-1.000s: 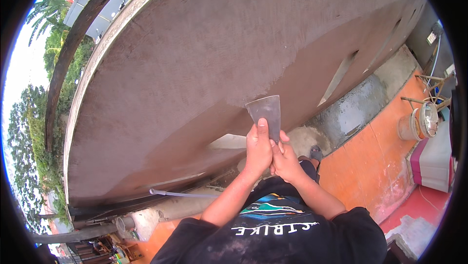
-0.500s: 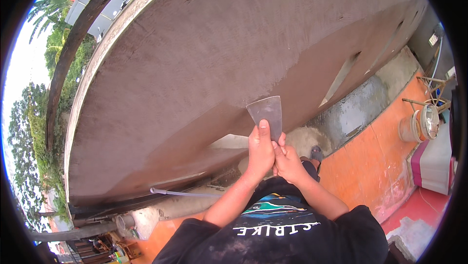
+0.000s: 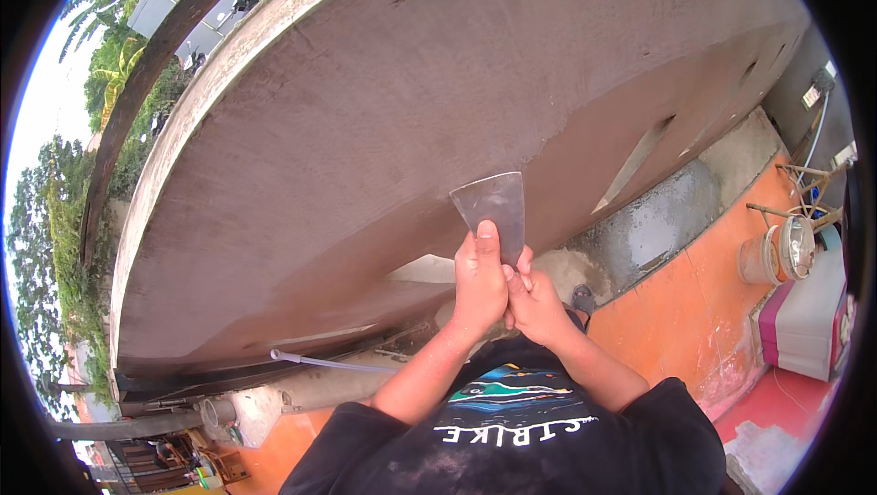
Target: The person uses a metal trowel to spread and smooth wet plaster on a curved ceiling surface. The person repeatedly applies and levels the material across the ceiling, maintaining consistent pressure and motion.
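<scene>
A wide metal scraper (image 3: pixel 491 198) points away from me, in front of a large brown plastered wall (image 3: pixel 338 102) with darker, damp-looking lower areas. My left hand (image 3: pixel 480 285) is wrapped round the scraper, its thumb lying up along the blade. My right hand (image 3: pixel 534 303) closes round the scraper just below and beside the left, the two hands touching; the handle is hidden by my fingers. I cannot tell whether the blade touches the wall.
An orange floor (image 3: pixel 676 308) borders a wet concrete strip (image 3: pixel 658 221) at the wall's foot, near my sandalled foot (image 3: pixel 583 297). At right are buckets (image 3: pixel 760 258), a wooden frame (image 3: pixel 804 171) and a grey-and-magenta object (image 3: pixel 790 312). A pale pipe (image 3: pixel 333 360) lies lower left; trees (image 3: pixel 55 248) show beyond the wall.
The view has shifted slightly. Both hands and the scraper appear a little farther left and higher in the picture, with the same grip.
</scene>
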The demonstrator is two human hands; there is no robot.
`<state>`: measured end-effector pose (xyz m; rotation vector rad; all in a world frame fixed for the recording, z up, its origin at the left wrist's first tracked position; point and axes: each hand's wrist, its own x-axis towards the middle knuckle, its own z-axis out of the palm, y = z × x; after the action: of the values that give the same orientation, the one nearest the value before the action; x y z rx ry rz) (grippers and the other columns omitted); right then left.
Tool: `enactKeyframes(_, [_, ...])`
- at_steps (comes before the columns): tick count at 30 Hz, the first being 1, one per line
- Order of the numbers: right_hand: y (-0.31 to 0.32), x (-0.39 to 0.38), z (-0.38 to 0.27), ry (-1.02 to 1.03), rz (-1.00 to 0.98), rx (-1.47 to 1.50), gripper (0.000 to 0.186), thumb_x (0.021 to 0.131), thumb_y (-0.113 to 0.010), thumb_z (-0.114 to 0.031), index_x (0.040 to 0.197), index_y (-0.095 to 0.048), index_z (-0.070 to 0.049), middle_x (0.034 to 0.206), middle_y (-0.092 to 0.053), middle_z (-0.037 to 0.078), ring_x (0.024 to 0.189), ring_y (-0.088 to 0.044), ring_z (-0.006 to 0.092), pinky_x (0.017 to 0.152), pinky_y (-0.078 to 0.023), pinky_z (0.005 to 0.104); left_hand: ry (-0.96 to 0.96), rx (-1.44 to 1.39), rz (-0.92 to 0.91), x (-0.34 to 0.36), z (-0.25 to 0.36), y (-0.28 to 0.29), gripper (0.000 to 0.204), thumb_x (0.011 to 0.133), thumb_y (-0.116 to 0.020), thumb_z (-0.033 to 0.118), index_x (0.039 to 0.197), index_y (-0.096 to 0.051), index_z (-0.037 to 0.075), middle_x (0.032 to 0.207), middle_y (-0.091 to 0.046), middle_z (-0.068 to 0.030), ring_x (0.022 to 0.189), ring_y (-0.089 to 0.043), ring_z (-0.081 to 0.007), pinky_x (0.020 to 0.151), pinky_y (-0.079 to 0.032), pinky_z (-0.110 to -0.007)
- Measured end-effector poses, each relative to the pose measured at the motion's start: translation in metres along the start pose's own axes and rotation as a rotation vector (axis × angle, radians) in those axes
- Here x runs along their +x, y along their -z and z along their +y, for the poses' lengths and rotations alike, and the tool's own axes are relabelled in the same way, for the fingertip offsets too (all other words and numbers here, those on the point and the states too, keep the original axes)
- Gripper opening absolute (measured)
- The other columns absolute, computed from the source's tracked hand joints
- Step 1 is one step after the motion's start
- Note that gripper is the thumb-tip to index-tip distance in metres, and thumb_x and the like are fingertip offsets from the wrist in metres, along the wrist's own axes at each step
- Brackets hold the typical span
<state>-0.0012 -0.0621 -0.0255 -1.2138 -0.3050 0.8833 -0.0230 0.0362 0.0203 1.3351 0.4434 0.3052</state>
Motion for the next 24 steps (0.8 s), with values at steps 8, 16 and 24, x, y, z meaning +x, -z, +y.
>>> enactKeyframes(8, [0.0,0.0,-0.013,0.052,-0.033,-0.073,0.041,0.104,-0.045,-0.034,0.074,-0.049,-0.005,0.055,-0.049,0.0,0.046,-0.048,0.0081,0.044,-0.037,0.0248,-0.017,-0.054,0.028,-0.002,0.013,-0.004,0.051,0.102,-0.033,0.053,0.095,-0.046,0.005,0.066,-0.055,-0.0052,0.053,-0.056,-0.0115,0.046,-0.046,-0.024])
enactKeyframes(16, [-0.006,-0.002,-0.026,0.102,-0.044,-0.139,0.041,0.104,-0.043,-0.035,0.076,-0.049,-0.006,0.056,-0.049,0.0,0.046,-0.047,0.0079,0.044,-0.037,0.0236,-0.097,-0.106,0.005,-0.003,0.017,0.001,0.052,0.102,-0.032,0.054,0.094,-0.046,0.004,0.067,-0.055,-0.0047,0.054,-0.055,-0.0108,0.048,-0.047,-0.025])
enactKeyframes(24, [-0.011,-0.004,-0.03,0.169,-0.012,-0.197,0.042,0.105,-0.041,-0.035,0.076,-0.047,-0.006,0.056,-0.049,0.001,0.046,-0.048,0.0078,0.044,-0.039,0.0238,-0.102,-0.152,-0.008,-0.005,0.015,0.005,0.052,0.101,-0.033,0.055,0.095,-0.046,0.005,0.068,-0.056,-0.004,0.053,-0.056,-0.0092,0.041,-0.045,-0.023])
